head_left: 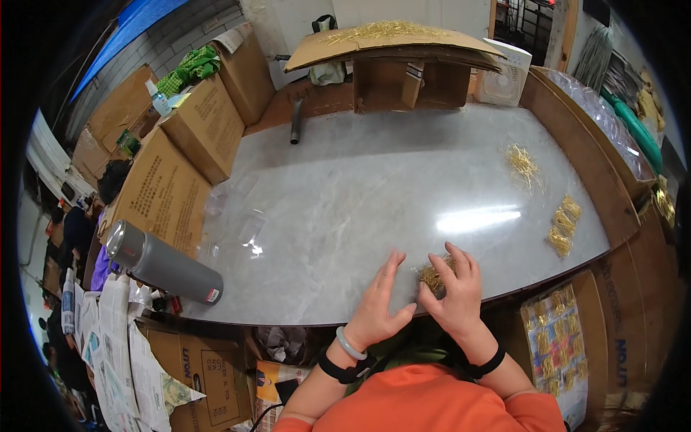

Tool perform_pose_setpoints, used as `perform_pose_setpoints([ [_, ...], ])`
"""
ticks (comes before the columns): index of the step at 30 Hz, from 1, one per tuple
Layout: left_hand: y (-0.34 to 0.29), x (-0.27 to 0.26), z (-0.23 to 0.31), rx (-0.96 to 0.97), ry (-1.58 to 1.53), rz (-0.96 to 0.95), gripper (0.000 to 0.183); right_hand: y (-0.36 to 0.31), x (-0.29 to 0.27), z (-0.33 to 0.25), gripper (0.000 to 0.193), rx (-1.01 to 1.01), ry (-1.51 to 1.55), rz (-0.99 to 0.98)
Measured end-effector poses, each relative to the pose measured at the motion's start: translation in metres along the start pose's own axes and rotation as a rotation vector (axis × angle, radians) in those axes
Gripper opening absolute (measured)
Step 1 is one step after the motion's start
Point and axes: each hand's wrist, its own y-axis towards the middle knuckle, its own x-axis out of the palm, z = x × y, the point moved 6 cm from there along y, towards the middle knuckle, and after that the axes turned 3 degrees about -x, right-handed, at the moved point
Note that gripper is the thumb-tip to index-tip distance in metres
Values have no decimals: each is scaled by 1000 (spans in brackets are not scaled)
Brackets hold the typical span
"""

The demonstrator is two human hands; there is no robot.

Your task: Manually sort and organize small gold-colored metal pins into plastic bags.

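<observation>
Near the front edge of the grey tabletop (309, 209), my left hand (376, 309) is raised with its fingers stretched out and thumb apart, holding nothing. Just to its right, my right hand (458, 291) curves thumb and fingers round a small clump of thin gold wire-like pieces (432, 278). Part of that clump is hidden under the hand. A loose pile of similar gold pieces (523, 163) lies at the far right of the table. Closer to me, at the right edge, are small clear packets filled with gold pieces (564, 225).
A grey bottle (169, 263) leans at the left front corner. Cardboard boxes (205, 129) wall the left side. A dark tube (296, 122) lies at the back, left of a cardboard shelf (389, 52) topped with gold pieces. Below right, a box (597, 324) holds several filled packets.
</observation>
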Motion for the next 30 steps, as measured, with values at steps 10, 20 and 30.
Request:
perform_pose_setpoints([
  [10,-3,26,18,68,774,-120,75,-5,7,9,52,56,81,-127],
  [20,14,29,25,65,468,9,71,-15,-4,69,53,380,908,-188],
  [30,21,51,25,139,609,-35,51,-18,-23,40,50,15,325,-11],
])
